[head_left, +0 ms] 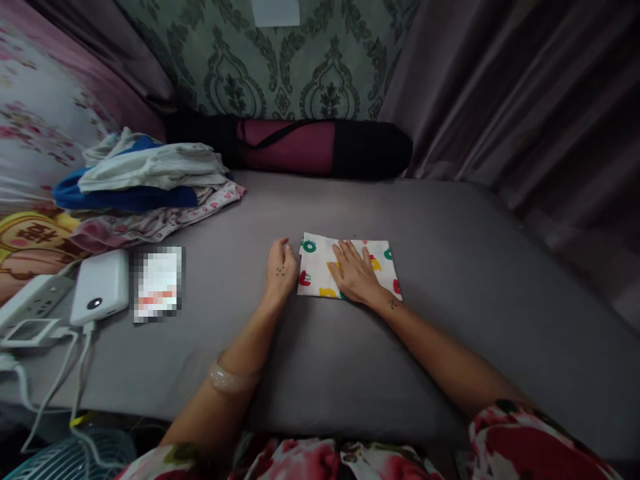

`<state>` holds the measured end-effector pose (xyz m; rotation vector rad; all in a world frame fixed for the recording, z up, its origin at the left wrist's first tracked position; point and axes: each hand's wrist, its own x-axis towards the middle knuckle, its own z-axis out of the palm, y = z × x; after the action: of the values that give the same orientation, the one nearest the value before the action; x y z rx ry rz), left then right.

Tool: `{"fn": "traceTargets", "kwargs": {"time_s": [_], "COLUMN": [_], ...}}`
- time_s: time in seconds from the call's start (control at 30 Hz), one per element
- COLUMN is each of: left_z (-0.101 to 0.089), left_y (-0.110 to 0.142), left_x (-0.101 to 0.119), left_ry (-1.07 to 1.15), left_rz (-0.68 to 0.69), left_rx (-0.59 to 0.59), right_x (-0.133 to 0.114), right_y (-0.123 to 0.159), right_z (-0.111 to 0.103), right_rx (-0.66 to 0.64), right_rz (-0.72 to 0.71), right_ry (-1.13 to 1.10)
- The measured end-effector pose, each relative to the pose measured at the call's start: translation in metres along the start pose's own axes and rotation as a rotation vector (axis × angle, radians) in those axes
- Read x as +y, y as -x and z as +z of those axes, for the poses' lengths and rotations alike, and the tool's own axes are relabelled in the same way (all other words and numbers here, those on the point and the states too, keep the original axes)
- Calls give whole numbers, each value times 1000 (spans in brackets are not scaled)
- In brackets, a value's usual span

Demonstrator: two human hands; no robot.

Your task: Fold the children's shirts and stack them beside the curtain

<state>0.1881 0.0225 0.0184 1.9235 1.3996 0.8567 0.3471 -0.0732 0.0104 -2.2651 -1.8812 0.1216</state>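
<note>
A small folded cloth [317, 263], white with green, red and yellow letter-like prints, lies flat on the grey bed surface. My right hand [354, 272] rests palm down on top of it with the fingers spread, covering part of its middle. Close beside the cloth's left edge, my left hand [281, 270] stands on its side. Its fingers curve loosely toward the cloth and seem to hold nothing, though the palm side is hidden.
To the left are a heap of clothes [150, 170], a white power bank [101, 285], a power strip [37, 303] with cables and a blurred-out packet [158, 285]. A long black and maroon bag [285, 147] lies along the wall. Curtains [480, 87] hang at right.
</note>
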Motion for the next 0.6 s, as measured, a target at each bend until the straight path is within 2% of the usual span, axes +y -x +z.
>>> {"fn": "traceTargets", "kwargs": {"time_s": [0.13,0.23,0.33,0.5,0.6], "left_z": [0,0,0,0,0], "left_y": [1,1,0,0,0], "left_x": [2,2,0,-1,-2], "left_ry": [28,29,25,66,79], "left_rz": [-27,-20,-18,-50,-55], "left_rx": [-9,-28,-30,-19,-28], "right_x": [-1,-8,-15,-23,-32], "right_y": [-5,-13,-19,-25,-29], "right_z": [-4,-6,-1,4,6], "right_rx": [-35,-7,39,10,51], "right_rz": [-7,-18,-40,-28,-31], "right_ry": [39,53,40,38,40]}}
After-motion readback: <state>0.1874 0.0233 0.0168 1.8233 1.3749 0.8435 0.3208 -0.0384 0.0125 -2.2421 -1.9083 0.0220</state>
